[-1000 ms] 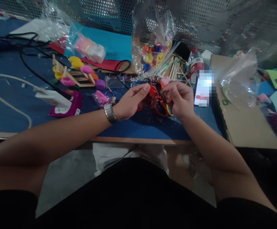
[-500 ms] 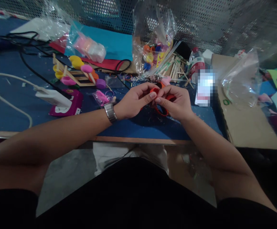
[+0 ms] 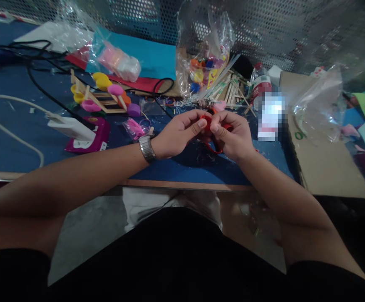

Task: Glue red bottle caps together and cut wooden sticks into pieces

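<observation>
Between both hands, above the table, is a small red round piece [image 3: 205, 123], partly covered by fingers; its material is hard to tell. My left hand [image 3: 180, 133], with a metal watch [image 3: 147, 148] on the wrist, pinches its left side between thumb and forefinger. My right hand [image 3: 234, 133] is closed, thumb and fingertips at the piece's right edge. Beneath the hands lie scissors with red-orange handles [image 3: 215, 151], mostly hidden. To the left stands a wooden-stick model [image 3: 102, 100] bearing yellow, pink, orange and purple rounded pieces.
A purple power strip [image 3: 102, 135] with a white plug sits left. Pink items in a small bag [image 3: 135, 128] lie near my left wrist. Behind are a clear bag of colourful balls [image 3: 198, 75], wooden sticks [image 3: 233, 92] and a bottle [image 3: 260, 82]. A phone [image 3: 268, 121] and cardboard [image 3: 321, 163] are right.
My right thumb and fingertips have shifted slightly right across the red piece, leaving more of it showing. My left hand keeps its pinch almost unmoved.
</observation>
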The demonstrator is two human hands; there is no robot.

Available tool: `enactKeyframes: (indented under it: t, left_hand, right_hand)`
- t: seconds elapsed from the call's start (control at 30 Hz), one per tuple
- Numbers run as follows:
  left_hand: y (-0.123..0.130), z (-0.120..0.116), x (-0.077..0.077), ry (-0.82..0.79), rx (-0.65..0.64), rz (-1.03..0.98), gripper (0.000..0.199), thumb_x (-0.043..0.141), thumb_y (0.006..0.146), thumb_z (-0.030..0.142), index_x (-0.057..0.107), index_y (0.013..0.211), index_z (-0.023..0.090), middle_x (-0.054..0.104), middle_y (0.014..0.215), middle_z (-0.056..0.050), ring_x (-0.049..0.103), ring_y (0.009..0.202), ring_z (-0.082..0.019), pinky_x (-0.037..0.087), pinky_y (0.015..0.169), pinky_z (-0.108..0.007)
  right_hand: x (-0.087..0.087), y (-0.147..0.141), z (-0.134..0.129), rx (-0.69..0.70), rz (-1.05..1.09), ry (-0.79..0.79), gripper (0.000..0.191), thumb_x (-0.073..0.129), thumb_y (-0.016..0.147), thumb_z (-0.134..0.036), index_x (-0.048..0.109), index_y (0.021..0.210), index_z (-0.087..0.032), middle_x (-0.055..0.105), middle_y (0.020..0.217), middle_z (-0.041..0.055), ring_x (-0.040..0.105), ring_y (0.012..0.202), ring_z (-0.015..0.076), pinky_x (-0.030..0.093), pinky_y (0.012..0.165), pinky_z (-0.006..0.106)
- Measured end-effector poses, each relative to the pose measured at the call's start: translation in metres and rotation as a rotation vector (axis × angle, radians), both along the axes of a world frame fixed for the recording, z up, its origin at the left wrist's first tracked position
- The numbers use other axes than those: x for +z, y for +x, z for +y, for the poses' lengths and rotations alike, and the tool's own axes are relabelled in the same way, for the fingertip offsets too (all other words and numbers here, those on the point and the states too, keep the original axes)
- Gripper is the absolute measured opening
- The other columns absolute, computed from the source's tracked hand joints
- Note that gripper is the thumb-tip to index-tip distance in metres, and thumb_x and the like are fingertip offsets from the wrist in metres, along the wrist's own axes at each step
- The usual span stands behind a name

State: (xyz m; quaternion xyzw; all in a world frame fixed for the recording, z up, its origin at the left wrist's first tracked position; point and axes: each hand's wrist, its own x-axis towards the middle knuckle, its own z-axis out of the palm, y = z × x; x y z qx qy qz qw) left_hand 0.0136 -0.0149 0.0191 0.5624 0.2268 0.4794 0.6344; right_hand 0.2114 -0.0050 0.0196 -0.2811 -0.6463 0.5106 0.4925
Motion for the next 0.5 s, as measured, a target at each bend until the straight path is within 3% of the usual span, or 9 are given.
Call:
enactKeyframes:
  t: [0.07,0.17,0.27,0.37,0.5]
  left_hand:
    - [-0.0003,0.0003,-0.0018,-0.021,0.008,-0.008,0.06,0.083,0.092,0.077,0.074,0.106,0.019,0.076,0.091,-0.004,0.076,0.083,-0.017,0.066,0.078,-0.03]
    - [-0.0003,0.0013,-0.0041,-0.038,0.036,-0.018,0.058,0.078,0.096,0.077,0.076,0.105,0.019,0.077,0.09,-0.005,0.078,0.085,-0.018,0.068,0.08,-0.031]
    - [0.0,0.0022,-0.0054,-0.046,0.039,-0.028,0.06,0.08,0.094,0.078,0.078,0.107,0.02,0.078,0.094,-0.005,0.078,0.085,-0.018,0.068,0.081,-0.032]
    - [0.0,0.0026,-0.0053,-0.041,0.027,-0.031,0.063,0.082,0.09,0.081,0.077,0.105,0.02,0.08,0.097,-0.005,0.077,0.083,-0.017,0.067,0.08,-0.031]
    - [-0.0014,0.0021,-0.0022,-0.009,0.038,0.034,0.064,0.083,0.089,0.082,0.076,0.105,0.02,0.078,0.09,-0.004,0.075,0.08,-0.017,0.065,0.077,-0.03]
  right_hand:
    - [0.0026,0.0006,0.0001,0.005,0.021,-0.018,0.046,0.094,0.087,-0.066,0.07,0.089,-0.027,0.055,0.067,-0.0066,0.053,0.056,0.0116,0.057,0.057,0.029]
    - [0.0063,0.0031,0.002,-0.055,0.032,0.005,0.049,0.094,0.084,-0.071,0.071,0.086,-0.028,0.052,0.065,-0.0068,0.042,0.051,0.0099,0.042,0.046,0.026]
    - [0.0056,0.0064,0.0046,-0.066,0.055,0.034,0.045,0.09,0.089,-0.071,0.078,0.088,-0.028,0.052,0.062,-0.0061,0.04,0.05,0.0103,0.037,0.046,0.026]
    - [0.0031,0.0081,0.0044,-0.055,0.047,0.053,0.036,0.089,0.094,-0.064,0.085,0.097,-0.029,0.057,0.062,-0.0063,0.044,0.051,0.0096,0.04,0.048,0.025]
    - [0.0061,0.006,-0.0006,-0.072,-0.075,0.065,0.042,0.098,0.084,-0.062,0.087,0.102,-0.026,0.076,0.075,-0.0028,0.067,0.062,0.0129,0.059,0.061,0.027]
